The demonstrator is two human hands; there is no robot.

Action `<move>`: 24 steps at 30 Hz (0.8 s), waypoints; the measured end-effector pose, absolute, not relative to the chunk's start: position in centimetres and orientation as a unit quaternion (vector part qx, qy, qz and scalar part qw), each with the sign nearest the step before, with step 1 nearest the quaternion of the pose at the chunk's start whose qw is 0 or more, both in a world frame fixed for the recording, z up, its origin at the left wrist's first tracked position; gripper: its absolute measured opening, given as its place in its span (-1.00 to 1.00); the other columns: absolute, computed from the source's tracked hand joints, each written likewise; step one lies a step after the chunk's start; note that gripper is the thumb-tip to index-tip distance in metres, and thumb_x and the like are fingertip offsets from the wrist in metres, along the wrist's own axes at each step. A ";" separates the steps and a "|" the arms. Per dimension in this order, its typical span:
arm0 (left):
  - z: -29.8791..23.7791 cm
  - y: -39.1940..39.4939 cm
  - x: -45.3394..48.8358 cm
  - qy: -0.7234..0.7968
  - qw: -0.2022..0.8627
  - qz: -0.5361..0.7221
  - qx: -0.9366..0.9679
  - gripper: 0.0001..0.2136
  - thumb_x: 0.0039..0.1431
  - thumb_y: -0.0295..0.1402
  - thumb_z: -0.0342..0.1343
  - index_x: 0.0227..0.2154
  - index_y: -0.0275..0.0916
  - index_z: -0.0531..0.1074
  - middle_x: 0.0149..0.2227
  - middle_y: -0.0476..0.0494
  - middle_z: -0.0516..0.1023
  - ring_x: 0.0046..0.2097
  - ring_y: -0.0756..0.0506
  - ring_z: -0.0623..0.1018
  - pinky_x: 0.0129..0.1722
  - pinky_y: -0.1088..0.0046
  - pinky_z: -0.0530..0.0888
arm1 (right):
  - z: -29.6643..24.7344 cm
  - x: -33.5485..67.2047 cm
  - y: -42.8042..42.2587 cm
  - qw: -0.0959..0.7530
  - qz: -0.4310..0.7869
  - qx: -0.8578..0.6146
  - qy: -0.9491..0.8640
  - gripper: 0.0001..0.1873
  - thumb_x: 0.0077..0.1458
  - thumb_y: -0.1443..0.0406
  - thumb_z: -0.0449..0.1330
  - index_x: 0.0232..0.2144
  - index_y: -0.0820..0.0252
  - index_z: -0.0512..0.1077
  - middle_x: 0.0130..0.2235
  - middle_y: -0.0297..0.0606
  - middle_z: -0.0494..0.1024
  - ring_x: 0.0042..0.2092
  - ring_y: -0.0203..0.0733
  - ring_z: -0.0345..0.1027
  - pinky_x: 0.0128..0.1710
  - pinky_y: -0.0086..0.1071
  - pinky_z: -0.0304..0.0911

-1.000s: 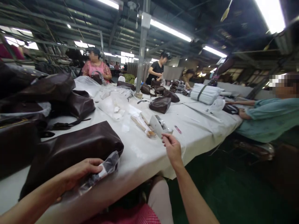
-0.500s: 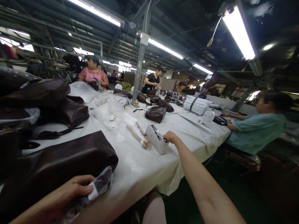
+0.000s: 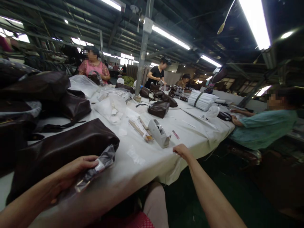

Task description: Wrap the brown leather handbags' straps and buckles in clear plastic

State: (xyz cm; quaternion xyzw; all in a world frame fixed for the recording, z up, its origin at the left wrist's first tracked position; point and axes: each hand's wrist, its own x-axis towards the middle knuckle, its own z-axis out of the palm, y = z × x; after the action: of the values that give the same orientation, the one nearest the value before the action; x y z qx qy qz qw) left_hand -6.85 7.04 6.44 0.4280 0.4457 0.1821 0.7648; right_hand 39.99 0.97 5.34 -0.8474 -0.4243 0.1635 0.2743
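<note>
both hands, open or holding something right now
Left hand: closed on clear plastic wrapping.
Right hand: closed; whether it holds anything cannot be told.

Factory workshop, bag work: dark bags (image 3: 67,144) piled on a big covered table (image 3: 185,125), tape dispenser (image 3: 156,133) on it, workers (image 3: 263,128) around it, metal post (image 3: 142,57), rows of tube lights (image 3: 255,23) under an exposed-beam roof (image 3: 95,23).
</note>
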 end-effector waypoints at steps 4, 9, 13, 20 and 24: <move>7.7 7.7 -6.2 0.464 0.741 0.221 0.433 -0.61 -0.30 -0.30 0.41 -0.31 -0.29 0.53 -0.39 -0.13 0.59 -0.45 -0.09 0.55 -0.46 0.48 0.47 | 2.9 37.5 -1.4 0.380 0.276 -0.783 -0.409 -0.73 0.00 0.14 0.16 -0.51 0.27 0.41 -0.62 -0.42 0.28 -0.63 -0.42 0.06 -0.67 -0.47 -0.03; 6.7 7.3 -5.5 0.472 0.721 0.217 0.459 -0.61 -0.26 -0.25 0.40 -0.32 -0.30 0.51 -0.40 -0.10 0.57 -0.45 -0.08 0.54 -0.46 0.48 0.46 | 2.5 35.9 -2.3 0.444 0.335 -0.732 -0.393 -0.69 -0.19 0.10 0.17 -0.50 0.25 0.42 -0.58 -0.42 0.28 -0.60 -0.42 0.04 -0.64 -0.49 -0.11; 5.9 7.1 -5.3 0.474 0.715 0.210 0.469 -0.57 -0.27 -0.21 0.41 -0.30 -0.29 0.49 -0.41 -0.10 0.57 -0.45 -0.09 0.54 -0.45 0.45 0.46 | 1.7 35.1 -4.5 0.429 0.339 -0.741 -0.390 -0.75 -0.24 0.13 0.18 -0.63 0.23 0.38 -0.66 -0.45 0.22 -0.61 -0.42 -0.03 -0.63 -0.48 -0.17; 6.0 7.2 -4.7 0.511 0.684 0.196 0.482 -0.59 -0.31 -0.23 0.36 -0.32 -0.27 0.48 -0.47 -0.06 0.54 -0.50 -0.10 0.51 -0.54 0.46 0.41 | 3.7 30.2 -7.9 0.331 0.442 -0.682 -0.480 -0.77 -0.17 0.17 0.22 -0.64 0.23 0.41 -0.64 -0.42 0.28 -0.56 -0.39 0.01 -0.57 -0.46 -0.15; 5.6 6.9 -4.2 0.516 0.673 0.195 0.493 -0.71 -0.24 -0.31 0.24 -0.36 -0.26 0.46 -0.51 -0.02 0.50 -0.54 -0.06 0.45 -0.57 0.48 0.36 | 7.4 25.1 -6.2 0.300 0.529 -0.589 -0.532 -0.69 -0.11 0.09 0.27 -0.51 0.25 0.47 -0.61 -0.44 0.24 -0.55 -0.41 -0.02 -0.57 -0.46 -0.19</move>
State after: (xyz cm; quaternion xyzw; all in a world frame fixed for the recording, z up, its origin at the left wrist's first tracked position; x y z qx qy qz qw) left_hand -4.24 6.94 5.61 0.4934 0.5157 0.1949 0.6728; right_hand 25.09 -6.24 7.45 -0.5889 -0.5324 0.5289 0.3000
